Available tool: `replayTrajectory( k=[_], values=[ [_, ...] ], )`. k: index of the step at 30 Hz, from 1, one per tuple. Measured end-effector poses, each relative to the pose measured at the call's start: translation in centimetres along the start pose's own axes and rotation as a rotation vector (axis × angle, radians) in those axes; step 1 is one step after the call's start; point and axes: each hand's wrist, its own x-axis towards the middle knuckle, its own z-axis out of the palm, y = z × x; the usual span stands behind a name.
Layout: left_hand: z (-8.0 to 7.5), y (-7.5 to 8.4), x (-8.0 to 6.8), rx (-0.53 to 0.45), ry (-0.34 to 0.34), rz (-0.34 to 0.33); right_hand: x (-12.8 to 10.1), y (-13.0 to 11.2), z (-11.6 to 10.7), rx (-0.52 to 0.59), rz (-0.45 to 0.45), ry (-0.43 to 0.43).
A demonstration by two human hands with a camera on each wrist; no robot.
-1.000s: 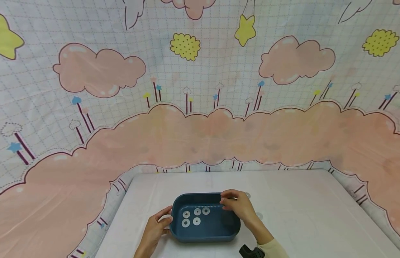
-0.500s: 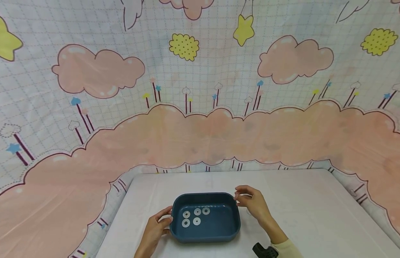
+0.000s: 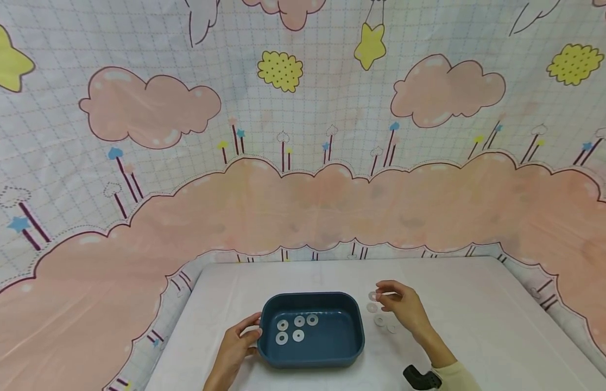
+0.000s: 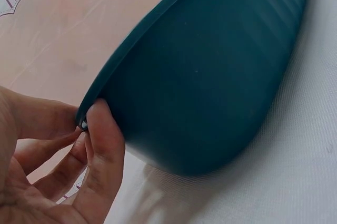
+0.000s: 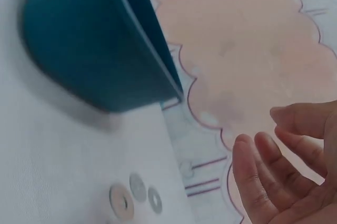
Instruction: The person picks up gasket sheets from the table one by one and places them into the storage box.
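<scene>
A dark blue rectangular tub [image 3: 310, 363] stands on the white table, with several pale flat washers [image 3: 278, 325] lying in two rows in its left half. My left hand [image 3: 233, 342] grips the tub's left end; in the left wrist view the fingers pinch its rim [image 4: 121, 55]. To the right of the tub, my right hand [image 3: 408, 309] hovers with its fingers loosely bent and apart, nothing between them in the right wrist view. Several more washers [image 3: 372, 308] lie on the table below and left of it, one partly hidden behind its fingertips.
The table [image 3: 459, 309] is covered with a white cloth. Behind it hangs a patterned curtain [image 3: 303, 212] with pink clouds and stars. A black device [image 3: 422, 378] is worn at the right wrist, by a pale yellow sleeve [image 3: 456, 376].
My right hand has moved rightward, from over the tub's right end past its rim to above the washers on the table. My left hand and the tub have stayed put.
</scene>
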Motion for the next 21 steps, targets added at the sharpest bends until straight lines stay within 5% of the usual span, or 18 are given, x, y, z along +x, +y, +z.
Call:
replayTrajectory(
  k=[11, 21],
  values=[
    [-0.1, -0.2, 0.2, 0.001, 0.006, -0.005, 1.5, 2.7, -2.1, -0.185, -0.079, -0.009],
    [-0.1, 0.1, -0.2, 0.022, 0.015, 0.002, 3.5, 5.1, -1.5, -0.239, -0.076, -0.036]
  ],
)
